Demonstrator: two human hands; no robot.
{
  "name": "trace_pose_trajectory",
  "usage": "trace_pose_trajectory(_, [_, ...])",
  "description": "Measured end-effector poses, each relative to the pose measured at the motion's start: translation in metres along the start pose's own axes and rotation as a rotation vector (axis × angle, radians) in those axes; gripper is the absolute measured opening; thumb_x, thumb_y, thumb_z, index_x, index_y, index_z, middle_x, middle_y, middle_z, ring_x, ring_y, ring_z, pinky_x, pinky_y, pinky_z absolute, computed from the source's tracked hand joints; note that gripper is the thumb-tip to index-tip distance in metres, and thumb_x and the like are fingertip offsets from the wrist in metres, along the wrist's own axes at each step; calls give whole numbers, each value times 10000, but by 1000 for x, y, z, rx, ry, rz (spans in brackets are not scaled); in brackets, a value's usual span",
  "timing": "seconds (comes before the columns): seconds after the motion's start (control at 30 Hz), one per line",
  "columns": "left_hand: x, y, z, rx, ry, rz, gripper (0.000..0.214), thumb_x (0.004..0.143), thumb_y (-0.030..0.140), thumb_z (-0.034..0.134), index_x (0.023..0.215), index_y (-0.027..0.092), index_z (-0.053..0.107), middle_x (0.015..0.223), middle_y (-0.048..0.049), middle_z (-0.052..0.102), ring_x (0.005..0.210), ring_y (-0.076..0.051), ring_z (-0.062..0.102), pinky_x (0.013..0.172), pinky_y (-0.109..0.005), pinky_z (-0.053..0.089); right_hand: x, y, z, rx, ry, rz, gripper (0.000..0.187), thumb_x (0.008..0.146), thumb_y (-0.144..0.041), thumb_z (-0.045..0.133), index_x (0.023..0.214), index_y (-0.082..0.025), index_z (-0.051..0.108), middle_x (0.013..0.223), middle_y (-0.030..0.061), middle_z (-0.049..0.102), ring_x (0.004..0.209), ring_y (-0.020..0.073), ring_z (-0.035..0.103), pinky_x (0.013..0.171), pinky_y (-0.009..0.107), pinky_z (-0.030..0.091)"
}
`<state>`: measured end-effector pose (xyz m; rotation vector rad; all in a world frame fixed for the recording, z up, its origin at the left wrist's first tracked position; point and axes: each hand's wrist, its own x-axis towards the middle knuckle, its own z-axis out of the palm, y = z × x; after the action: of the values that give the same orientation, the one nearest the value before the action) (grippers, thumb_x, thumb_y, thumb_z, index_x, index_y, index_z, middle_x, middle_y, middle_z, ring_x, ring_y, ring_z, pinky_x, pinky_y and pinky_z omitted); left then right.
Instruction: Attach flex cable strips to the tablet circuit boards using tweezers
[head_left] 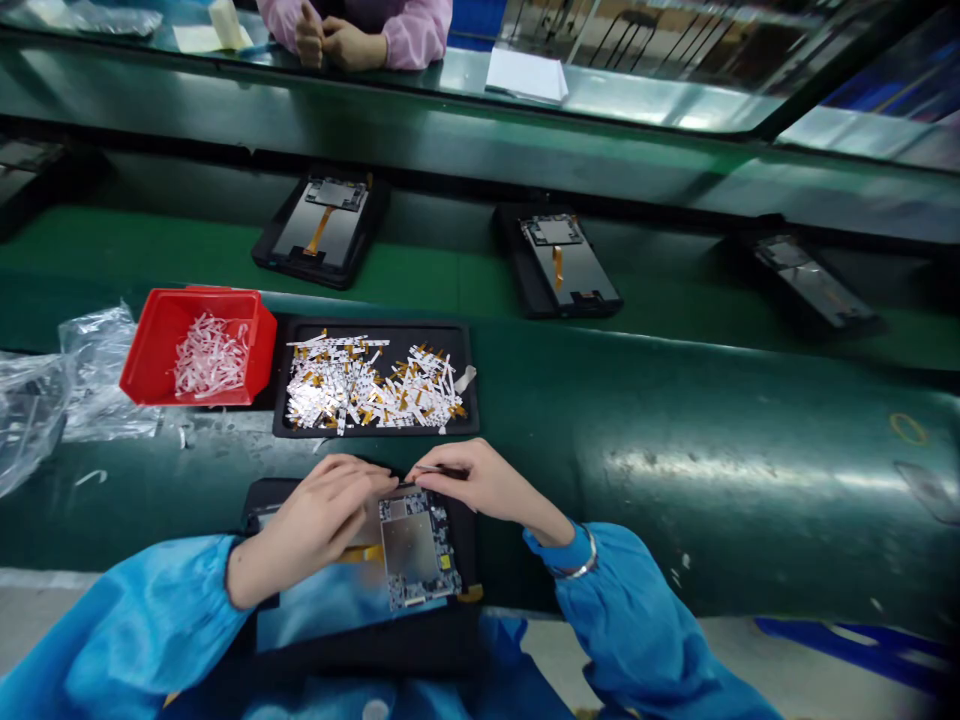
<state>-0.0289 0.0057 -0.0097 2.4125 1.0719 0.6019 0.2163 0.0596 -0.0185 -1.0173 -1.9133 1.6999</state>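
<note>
Right fingers (pixel 441 484) pinched on dark tool (pixel 453 472) | left fingers (pixel 358 490) slightly bent, grip unclear | shiny flat device (pixel 319 608), worktop (pixel 540 420) near edge: silver-faced board (pixel 409 548), orange ribbon (pixel 363 553)

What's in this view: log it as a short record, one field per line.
Left hand: over the near tablet unit, beside its circuit board
Right hand: holding a slim tool, type unclear, by the board's far edge
Red bin: thin white strips
Black tray: loose white-and-amber strips
Left side: crumpled clear plastic
Green belt: opened tablet units
Across: co-worker's hands close together, pink sleeves
</note>
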Motion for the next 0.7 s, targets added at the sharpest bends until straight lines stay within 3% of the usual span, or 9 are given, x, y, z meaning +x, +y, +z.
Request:
trace_pose_trajectory(0.1, [-3, 1, 5, 36, -3, 36, 350, 993, 119, 407, 1305, 197, 546, 1189, -48, 713, 1108, -166, 655, 975, -336, 492, 5, 2, 2, 154, -1, 48, 124, 850, -239, 670, 937, -151, 679, 927, 50, 737, 844, 144, 690, 759, 255, 527])
trace_pose_trajectory(0.2, [-5, 2, 7, 55, 7, 53, 388, 997, 131, 398, 1352, 207, 534, 1192, -67, 711, 1097, -180, 659, 968, -351, 491, 9, 0, 4, 209, -16, 67, 164, 811, -195, 680, 958, -161, 614, 933, 43, 714, 857, 143, 678, 710, 242, 503])
trace_pose_trajectory(0.37, [3, 7, 2, 6, 10, -18, 295, 992, 145, 404, 1219, 210, 580, 1126, -49, 719, 982, -169, 669, 903, -320, 538, 0, -10, 8, -15, 106, 37, 109, 841, -151, 653, 949, -165, 664, 902, 24, 667, 758, 106, 608, 638, 212, 449])
trace_pose_trajectory(0.47, [12, 10, -1, -77, 1, -93, 265, 990, 143, 404, 1215, 214, 524, 1117, -30, 713, 989, -132, 685, 879, -253, 569, -13, -21, 6, -152, 200, -99, 135, 906, -218, 633, 1010, -169, 705, 992, 51, 623, 703, 89, 562, 609, 221, 456])
trace_pose_trajectory(0.57, [19, 13, -1, -157, -17, -130, 293, 992, 138, 389, 1273, 205, 438, 1142, -31, 721, 1018, -102, 707, 849, -183, 583, -22, -32, -2, -198, 259, -235, 186, 963, -289, 588, 936, -192, 744, 999, 58, 616, 788, 115, 593, 691, 253, 492])
trace_pose_trajectory(0.63, [21, 14, 0, -181, -30, -129, 307, 990, 125, 368, 1284, 199, 411, 1126, -34, 735, 1007, -100, 719, 813, -166, 588, -22, -34, -8, -196, 308, -260, 258, 968, -352, 586, 832, -194, 738, 924, 51, 609, 829, 136, 599, 726, 269, 500])
trace_pose_trajectory(0.7, [20, 15, 1, -169, -42, -115, 317, 983, 114, 362, 1280, 199, 432, 1128, -43, 737, 1013, -117, 719, 820, -188, 592, -18, -28, -9, -73, 368, -203, 355, 976, -437, 550, 764, -180, 670, 806, 26, 574, 699, 109, 573, 621, 244, 490])
